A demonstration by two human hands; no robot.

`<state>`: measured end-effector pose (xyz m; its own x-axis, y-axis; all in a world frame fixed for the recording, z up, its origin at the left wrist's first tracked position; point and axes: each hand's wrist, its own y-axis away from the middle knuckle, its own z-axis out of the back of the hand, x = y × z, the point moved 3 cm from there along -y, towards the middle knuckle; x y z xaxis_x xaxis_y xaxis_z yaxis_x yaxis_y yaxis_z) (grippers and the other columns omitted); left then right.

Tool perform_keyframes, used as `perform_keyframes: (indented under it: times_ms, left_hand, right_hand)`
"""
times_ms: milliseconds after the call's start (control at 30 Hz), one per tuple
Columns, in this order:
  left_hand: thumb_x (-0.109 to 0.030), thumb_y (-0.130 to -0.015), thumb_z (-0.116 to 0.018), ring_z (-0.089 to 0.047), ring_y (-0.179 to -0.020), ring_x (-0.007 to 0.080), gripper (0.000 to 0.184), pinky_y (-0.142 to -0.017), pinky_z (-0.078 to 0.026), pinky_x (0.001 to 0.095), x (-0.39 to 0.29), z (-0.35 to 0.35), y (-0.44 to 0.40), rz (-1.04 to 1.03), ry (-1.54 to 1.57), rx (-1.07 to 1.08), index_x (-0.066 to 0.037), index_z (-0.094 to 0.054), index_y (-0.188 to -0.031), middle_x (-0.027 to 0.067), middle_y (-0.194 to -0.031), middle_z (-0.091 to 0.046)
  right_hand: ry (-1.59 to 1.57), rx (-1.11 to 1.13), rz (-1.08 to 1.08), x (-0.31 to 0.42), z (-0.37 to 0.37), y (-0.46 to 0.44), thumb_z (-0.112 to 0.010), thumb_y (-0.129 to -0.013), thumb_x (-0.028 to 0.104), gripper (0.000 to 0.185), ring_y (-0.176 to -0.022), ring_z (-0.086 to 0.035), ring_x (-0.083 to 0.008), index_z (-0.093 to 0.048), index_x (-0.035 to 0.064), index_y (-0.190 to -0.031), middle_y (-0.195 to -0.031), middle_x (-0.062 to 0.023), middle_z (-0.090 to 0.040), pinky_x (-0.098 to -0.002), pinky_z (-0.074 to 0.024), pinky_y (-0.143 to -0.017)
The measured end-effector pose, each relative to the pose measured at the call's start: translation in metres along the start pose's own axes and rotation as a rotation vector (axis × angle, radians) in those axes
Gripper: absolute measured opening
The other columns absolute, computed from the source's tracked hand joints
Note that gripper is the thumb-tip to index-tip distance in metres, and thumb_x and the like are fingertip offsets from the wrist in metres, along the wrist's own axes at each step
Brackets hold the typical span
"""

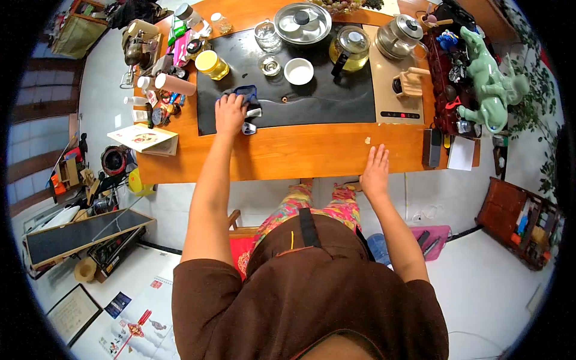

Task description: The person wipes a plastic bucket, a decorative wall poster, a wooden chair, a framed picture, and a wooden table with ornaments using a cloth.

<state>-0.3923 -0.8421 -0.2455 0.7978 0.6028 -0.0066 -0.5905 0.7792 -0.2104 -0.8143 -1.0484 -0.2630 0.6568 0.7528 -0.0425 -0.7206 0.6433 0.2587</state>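
Note:
My left hand (230, 113) rests on a dark blue cloth (245, 92) at the left part of the black tea tray (324, 108); its fingers look bent over the cloth. Just right of it lie a small whitish item (254, 113) and another small shiny one (249, 128) at the tray's front edge. My right hand (375, 170) lies flat at the front edge of the wooden table (300, 153), fingers stretched out, holding nothing. A small pale scrap (368, 140) is just beyond its fingertips.
A yellow-lidded jar (212, 65), a white bowl (299, 71), a glass cup (270, 65), a lidded pan (302, 24) and a glass teapot (350, 49) stand on the tray. Bottles crowd the left. A kettle (398, 37) and green figurine (487, 81) are right.

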Motion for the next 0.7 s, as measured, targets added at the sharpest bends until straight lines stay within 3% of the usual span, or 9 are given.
perform_keyframes:
  times_ms: [133, 200, 267, 300, 333, 400, 500, 533, 700]
  left_hand:
    - [-0.029, -0.087, -0.065, -0.058, -0.099, 0.0295, 0.023, -0.087, -0.046, 0.0433, 0.000, -0.006, -0.019, 0.192, -0.016, -0.098, -0.010, -0.064, -0.101, 0.0082, -0.101, -0.063]
    - [-0.029, -0.088, -0.065, -0.057, -0.103, 0.0309, 0.029, -0.088, -0.046, 0.0433, -0.004, -0.008, -0.041, 0.276, -0.010, -0.163, -0.010, -0.064, -0.110, 0.0092, -0.107, -0.063]
    - [-0.030, -0.089, -0.064, -0.055, -0.110, 0.0319, 0.034, -0.090, -0.047, 0.0435, -0.002, -0.026, -0.056, 0.208, 0.007, -0.192, -0.011, -0.064, -0.117, 0.0097, -0.116, -0.062]
    - [-0.031, -0.090, -0.062, -0.053, -0.116, 0.0324, 0.036, -0.093, -0.047, 0.0446, -0.001, -0.037, -0.060, 0.239, 0.057, 0.011, -0.013, -0.063, -0.122, 0.0102, -0.125, -0.059]
    - [-0.031, -0.090, -0.062, -0.054, -0.113, 0.0322, 0.032, -0.090, -0.048, 0.0456, -0.005, -0.039, -0.058, 0.215, 0.063, -0.068, -0.014, -0.064, -0.117, 0.0101, -0.121, -0.060]
    - [-0.029, -0.088, -0.064, -0.055, -0.108, 0.0317, 0.028, -0.086, -0.049, 0.0446, -0.011, -0.035, -0.056, 0.204, 0.065, 0.080, -0.011, -0.064, -0.110, 0.0100, -0.111, -0.061]
    - [-0.024, -0.086, -0.067, -0.058, -0.104, 0.0345, 0.029, -0.088, -0.049, 0.0439, -0.028, -0.005, -0.026, 0.013, 0.099, 0.187, -0.007, -0.063, -0.109, 0.0133, -0.112, -0.062]
    - [-0.023, -0.086, -0.067, -0.059, -0.104, 0.0336, 0.027, -0.087, -0.049, 0.0439, -0.021, -0.004, -0.011, -0.101, 0.119, 0.049, -0.007, -0.064, -0.108, 0.0123, -0.113, -0.063]
    - [-0.027, -0.088, -0.064, -0.057, -0.109, 0.0293, 0.028, -0.089, -0.046, 0.0421, 0.028, 0.002, -0.010, 0.031, -0.035, 0.161, -0.010, -0.063, -0.111, 0.0086, -0.116, -0.063]
  right_hand:
    - [0.028, -0.060, -0.027, 0.005, -0.003, -0.003, -0.053, -0.086, 0.011, 0.068, -0.144, -0.022, -0.0470, -0.032, -0.0028, -0.149, -0.157, -0.0289, -0.018, -0.0507, -0.0264, -0.116]
    - [0.037, -0.078, -0.030, 0.003, -0.008, 0.000, -0.053, -0.086, 0.011, 0.067, -0.144, -0.023, -0.0471, -0.032, -0.0036, -0.148, -0.157, -0.0294, -0.018, -0.0508, -0.0265, -0.116]
    - [0.035, -0.065, -0.019, 0.002, -0.004, 0.002, -0.053, -0.086, 0.011, 0.067, -0.144, -0.023, -0.0469, -0.032, -0.0029, -0.149, -0.157, -0.0287, -0.018, -0.0508, -0.0269, -0.116]
    - [0.034, -0.062, -0.008, 0.002, -0.001, 0.001, -0.053, -0.086, 0.011, 0.067, -0.144, -0.024, -0.0468, -0.032, -0.0026, -0.149, -0.158, -0.0284, -0.018, -0.0508, -0.0270, -0.116]
    - [0.036, -0.059, -0.010, 0.002, 0.000, -0.001, -0.053, -0.086, 0.011, 0.067, -0.144, -0.024, -0.0466, -0.032, -0.0021, -0.149, -0.158, -0.0280, -0.018, -0.0506, -0.0273, -0.116]
    - [0.035, -0.046, -0.007, 0.003, 0.000, 0.001, -0.054, -0.086, 0.012, 0.068, -0.144, -0.024, -0.0461, -0.032, -0.0012, -0.149, -0.158, -0.0271, -0.018, -0.0502, -0.0279, -0.115]
    - [0.100, -0.098, -0.030, 0.002, -0.016, -0.001, -0.055, -0.085, 0.012, 0.070, -0.144, -0.024, -0.0456, -0.032, -0.0001, -0.150, -0.158, -0.0266, -0.018, -0.0498, -0.0288, -0.115]
    - [0.086, -0.099, -0.028, 0.004, -0.015, -0.002, -0.056, -0.085, 0.012, 0.071, -0.144, -0.024, -0.0456, -0.031, -0.0002, -0.150, -0.158, -0.0266, -0.018, -0.0498, -0.0291, -0.115]
    - [-0.027, -0.045, -0.004, -0.001, 0.003, 0.002, -0.061, -0.081, 0.013, 0.077, -0.144, -0.025, -0.0441, -0.030, 0.0009, -0.151, -0.159, -0.0251, -0.018, -0.0496, -0.0311, -0.114]
